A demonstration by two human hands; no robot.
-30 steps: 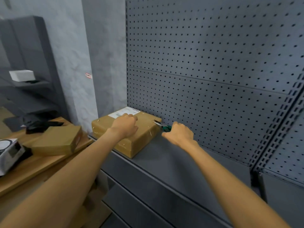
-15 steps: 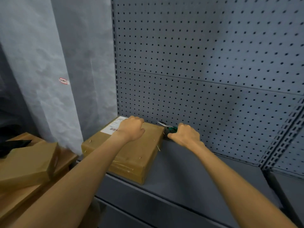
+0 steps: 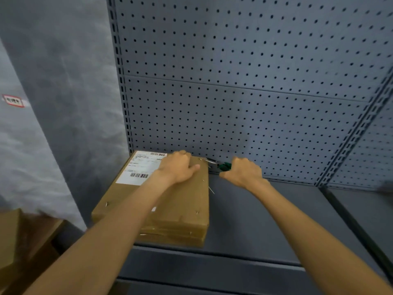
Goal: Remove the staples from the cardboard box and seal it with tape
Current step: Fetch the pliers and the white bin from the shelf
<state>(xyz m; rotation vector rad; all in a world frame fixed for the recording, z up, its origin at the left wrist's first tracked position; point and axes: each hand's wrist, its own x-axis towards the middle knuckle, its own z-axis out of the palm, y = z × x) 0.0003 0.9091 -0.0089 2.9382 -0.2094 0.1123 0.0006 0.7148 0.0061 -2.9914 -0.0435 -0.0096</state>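
A flat brown cardboard box [image 3: 180, 209] with a white shipping label [image 3: 141, 168] lies on the grey shelf [image 3: 265, 220], against the pegboard. My left hand [image 3: 179, 168] rests palm down on the box's far end, pressing it. My right hand [image 3: 242, 173] is closed on green-handled pliers [image 3: 221, 165], whose metal jaws reach the box's far right corner. Small staples [image 3: 197, 212] show on the box top and one bent staple [image 3: 211, 190] sticks out at the right edge.
A grey pegboard [image 3: 255, 92] stands right behind the box. A slotted upright [image 3: 348, 141] divides it from the neighbouring bay at right. Another cardboard box [image 3: 8, 237] sits at the lower left on a wooden surface. A grey wall is on the left.
The view has swung right and closer; the wooden table has slid out of frame. Both hands keep their places, left on the box, right with the pliers at the far right corner.
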